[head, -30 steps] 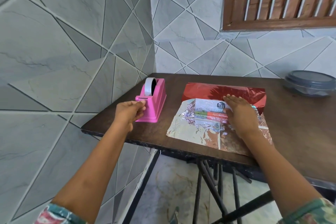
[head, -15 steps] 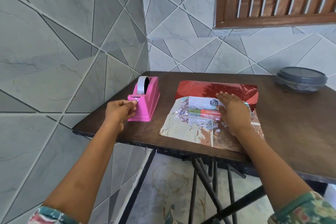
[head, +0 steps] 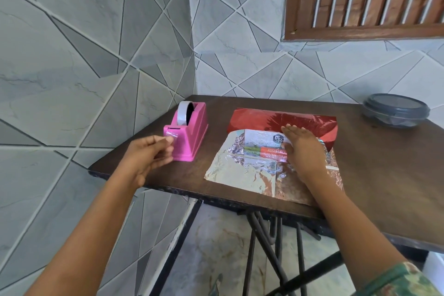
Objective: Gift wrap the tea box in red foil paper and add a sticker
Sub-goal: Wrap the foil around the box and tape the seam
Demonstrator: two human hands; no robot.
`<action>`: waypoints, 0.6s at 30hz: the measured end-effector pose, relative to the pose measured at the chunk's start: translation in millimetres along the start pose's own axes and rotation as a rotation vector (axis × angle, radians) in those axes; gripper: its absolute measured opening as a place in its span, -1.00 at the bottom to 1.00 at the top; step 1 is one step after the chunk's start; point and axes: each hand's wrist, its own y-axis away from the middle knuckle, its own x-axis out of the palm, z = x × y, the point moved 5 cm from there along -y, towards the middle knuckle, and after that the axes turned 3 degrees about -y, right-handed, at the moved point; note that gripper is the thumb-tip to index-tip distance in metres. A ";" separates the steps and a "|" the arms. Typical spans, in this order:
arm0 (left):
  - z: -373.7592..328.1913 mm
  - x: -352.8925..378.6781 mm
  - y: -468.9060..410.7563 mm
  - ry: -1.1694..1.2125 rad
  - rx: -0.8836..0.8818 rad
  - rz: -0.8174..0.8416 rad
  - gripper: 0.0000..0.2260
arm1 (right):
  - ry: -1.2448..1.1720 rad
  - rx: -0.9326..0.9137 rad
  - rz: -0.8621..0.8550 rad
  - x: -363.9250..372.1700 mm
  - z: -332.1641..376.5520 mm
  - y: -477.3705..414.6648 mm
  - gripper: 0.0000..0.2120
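Seemingly, tea box [head: 260, 143] lengthwise left-right.

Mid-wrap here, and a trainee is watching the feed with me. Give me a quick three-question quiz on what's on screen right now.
1. True or false: the right hand lies flat, fingers straight, on the tea box.
2. What does the left hand pinch? A: tape from the pink dispenser. B: a sticker sheet. C: scissors.
3. Fill in: near the table front edge, the foil paper lies with its silver side facing ___.

Key: 1 true; 2 A; 3 up.
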 end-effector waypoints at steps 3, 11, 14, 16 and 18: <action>-20.4 44.0 8.4 0.030 0.068 0.111 -0.93 | 0.007 0.004 0.000 1.1 -1.5 -0.4 -0.59; -10.7 198.1 2.9 0.202 -0.062 0.240 -0.93 | 0.013 -0.035 -0.007 2.4 -4.5 -2.2 -0.57; -2.6 224.0 -5.6 0.222 -0.085 0.176 -0.89 | 0.001 -0.048 -0.035 7.0 -7.9 -3.6 -0.58; -1.9 230.6 -10.5 0.212 -0.081 0.136 -0.92 | -0.001 -0.066 -0.086 9.8 -9.6 -4.3 -0.56; -3.3 234.0 -13.8 0.226 -0.073 0.121 -0.93 | 0.011 -0.076 -0.127 10.2 -9.3 -5.0 -0.51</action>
